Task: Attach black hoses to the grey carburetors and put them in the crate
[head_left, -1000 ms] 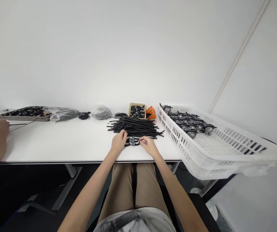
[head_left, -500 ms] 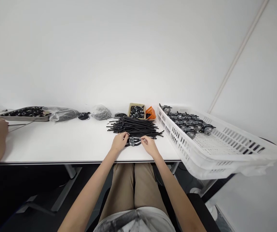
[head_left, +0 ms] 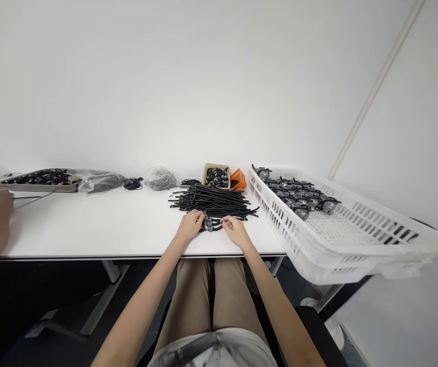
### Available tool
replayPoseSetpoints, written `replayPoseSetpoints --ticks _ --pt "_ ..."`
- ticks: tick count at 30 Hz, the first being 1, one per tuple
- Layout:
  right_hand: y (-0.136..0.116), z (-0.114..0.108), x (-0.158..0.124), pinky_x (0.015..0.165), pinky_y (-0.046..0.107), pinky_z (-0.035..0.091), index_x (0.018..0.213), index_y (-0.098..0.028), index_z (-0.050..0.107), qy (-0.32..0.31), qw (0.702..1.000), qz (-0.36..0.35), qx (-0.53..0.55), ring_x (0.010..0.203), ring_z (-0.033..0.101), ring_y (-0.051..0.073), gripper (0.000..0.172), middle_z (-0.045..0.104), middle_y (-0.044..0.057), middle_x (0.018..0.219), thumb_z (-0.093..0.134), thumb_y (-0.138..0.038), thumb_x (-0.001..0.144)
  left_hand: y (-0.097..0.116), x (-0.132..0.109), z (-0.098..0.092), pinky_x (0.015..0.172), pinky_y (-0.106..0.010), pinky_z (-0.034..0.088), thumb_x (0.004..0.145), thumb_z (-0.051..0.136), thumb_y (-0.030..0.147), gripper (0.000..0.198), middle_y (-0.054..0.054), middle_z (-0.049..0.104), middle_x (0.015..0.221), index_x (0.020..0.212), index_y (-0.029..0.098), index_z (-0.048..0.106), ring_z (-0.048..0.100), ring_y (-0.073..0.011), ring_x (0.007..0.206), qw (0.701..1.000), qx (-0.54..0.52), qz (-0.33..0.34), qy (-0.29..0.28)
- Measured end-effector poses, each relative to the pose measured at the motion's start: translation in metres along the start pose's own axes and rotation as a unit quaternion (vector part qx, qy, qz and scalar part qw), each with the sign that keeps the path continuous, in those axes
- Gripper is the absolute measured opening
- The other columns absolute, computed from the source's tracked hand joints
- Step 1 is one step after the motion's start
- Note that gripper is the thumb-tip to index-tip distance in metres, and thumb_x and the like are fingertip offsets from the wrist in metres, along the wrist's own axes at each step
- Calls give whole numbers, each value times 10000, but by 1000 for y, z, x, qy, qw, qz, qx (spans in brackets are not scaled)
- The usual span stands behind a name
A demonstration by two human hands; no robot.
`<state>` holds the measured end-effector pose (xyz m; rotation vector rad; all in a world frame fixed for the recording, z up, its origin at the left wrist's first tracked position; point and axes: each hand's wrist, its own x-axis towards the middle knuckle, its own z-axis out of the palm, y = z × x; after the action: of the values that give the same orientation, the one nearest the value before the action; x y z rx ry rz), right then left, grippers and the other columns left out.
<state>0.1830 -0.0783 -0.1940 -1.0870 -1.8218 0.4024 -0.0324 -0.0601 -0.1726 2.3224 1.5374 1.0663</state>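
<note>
Left hand (head_left: 190, 226) curled on black tubing pile (head_left: 213, 201) just beside grey fitting (head_left: 208, 224), right hand (head_left: 235, 230) with fingers reaching its other side, near edge of pile; grip unclear on both. White plastic crate (head_left: 276, 224) of fittings to the right

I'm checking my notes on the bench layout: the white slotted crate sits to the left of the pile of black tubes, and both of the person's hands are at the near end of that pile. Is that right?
No, one thing is off: the head view shows the white slotted crate to the right of the pile of black tubes, not the left. The rest stands: the left hand and the right hand are both at the near end of the pile.
</note>
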Motion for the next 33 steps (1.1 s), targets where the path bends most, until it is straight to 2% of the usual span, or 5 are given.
replayPoseSetpoints --ticks 16,23,28,33 --pt "-1 0 0 699 275 479 927 -205 670 -2 1000 2 -1 738 623 166 189 701 39 882 504 -272 866 -3 2 2 902 -339 459 978 309 378 424 -89 649 940 877 194 678 616 -217 944 999 -38 2 -6" --pt "-2 0 0 720 278 485 922 -206 673 3 1000 3 0 737 623 163 192 700 37 875 502 -273 864 -4 2 3 863 -332 457 970 327 378 343 -85 675 967 917 206 619 619 -225 946 999 -37 -9 9" --pt "-3 -1 0 718 273 480 932 -205 671 -5 1000 13 1 745 619 162 200 700 37 885 502 -283 861 -4 1 2 818 -327 455 970 327 389 315 -62 711 939 933 226 593 649 -226 896 998 -54 -34 -16" --pt "-4 -2 0 713 272 474 932 -210 670 -9 1000 15 6 748 614 163 213 699 34 894 488 -301 867 -3 1 1 824 -323 460 964 332 392 315 -68 725 964 944 226 599 661 -229 908 998 -58 -34 -18"
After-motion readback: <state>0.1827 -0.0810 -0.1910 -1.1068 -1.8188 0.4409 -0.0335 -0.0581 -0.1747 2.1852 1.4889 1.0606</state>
